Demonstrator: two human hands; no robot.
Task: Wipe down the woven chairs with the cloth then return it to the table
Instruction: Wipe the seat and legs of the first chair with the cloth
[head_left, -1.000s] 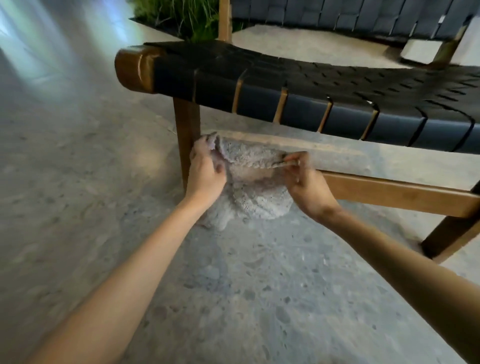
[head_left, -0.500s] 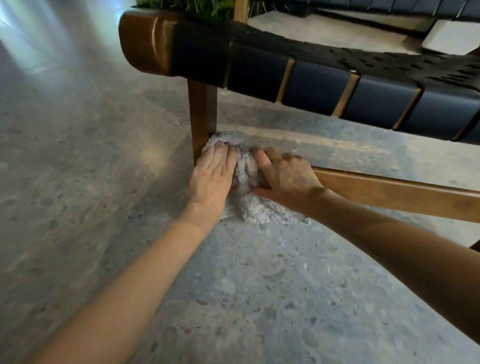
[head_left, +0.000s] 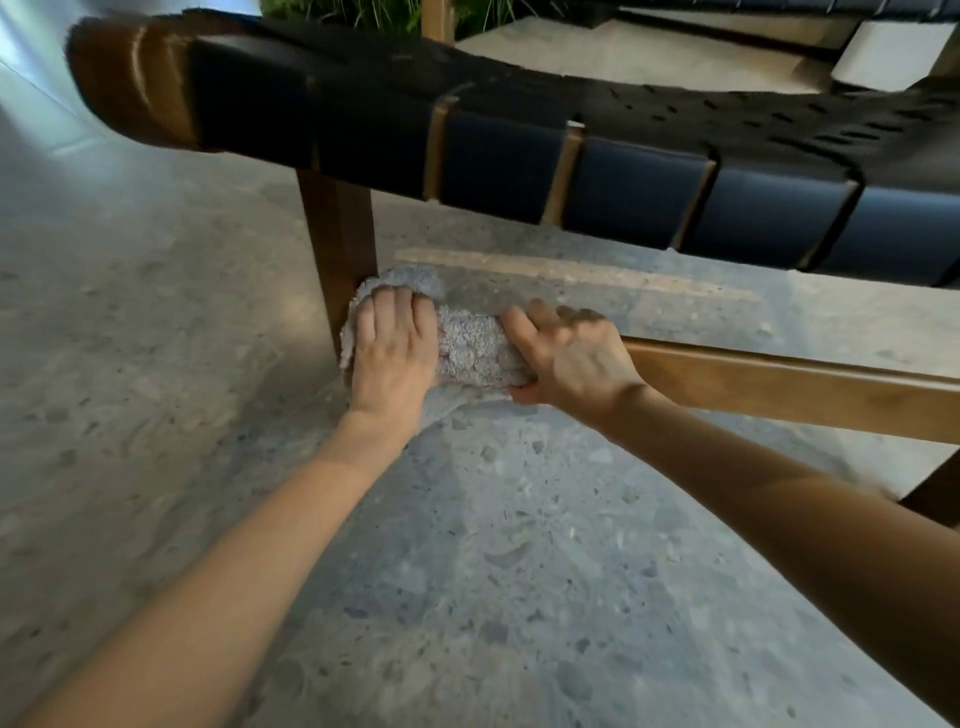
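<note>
A grey fluffy cloth (head_left: 470, 345) is wrapped over the left end of the chair's low wooden crossbar (head_left: 779, 384), right beside the front leg (head_left: 340, 249). My left hand (head_left: 392, 353) lies on the cloth's left part, fingers curled over its top against the leg. My right hand (head_left: 566, 358) grips the cloth around the bar, thumb underneath. Above them runs the black woven seat (head_left: 571, 156) of the chair with its rounded wooden front corner (head_left: 130, 88).
Speckled grey stone floor (head_left: 467, 571) lies all around. A second woven chair (head_left: 779, 10) and a pale block (head_left: 893, 54) stand at the back right, with green plants (head_left: 363, 13) behind. Another chair leg (head_left: 935, 488) is at the right edge.
The cloth went from being held spread between both hands to being wrapped over the crossbar. Both hands now press it close to the leg, and the view has moved nearer.
</note>
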